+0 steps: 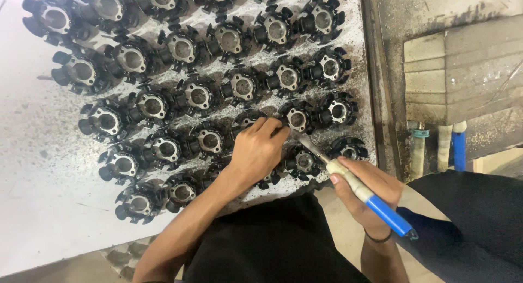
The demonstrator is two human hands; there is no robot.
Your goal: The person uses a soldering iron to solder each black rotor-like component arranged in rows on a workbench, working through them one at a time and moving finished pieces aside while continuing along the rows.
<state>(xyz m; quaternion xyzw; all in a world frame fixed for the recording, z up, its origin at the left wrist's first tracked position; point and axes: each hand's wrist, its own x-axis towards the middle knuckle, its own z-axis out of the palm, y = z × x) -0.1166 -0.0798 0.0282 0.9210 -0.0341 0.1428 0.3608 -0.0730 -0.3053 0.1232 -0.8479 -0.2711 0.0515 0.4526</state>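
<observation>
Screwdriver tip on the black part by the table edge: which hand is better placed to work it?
Right. The right hand grips the screwdriver, its tip angled toward the black part. The left hand already rests on that part, steadying it, so probably stays.

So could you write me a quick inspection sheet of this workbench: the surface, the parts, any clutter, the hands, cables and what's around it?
Surface: white speckled board, dusted with dark grit among the parts.
Job's things: many black finned castings with round metal bores, laid in rows; a pen-like tool with a blue handle and thin metal tip.
Clutter: dark filings only.
Hands: left hand rests on a casting in the lower rows; right hand grips the tool, tip pointing at the neighbouring casting.
Cables: nothing seen.
Surroundings: worn grey block to the right, white and blue pipes below it; the person's dark clothing.
</observation>
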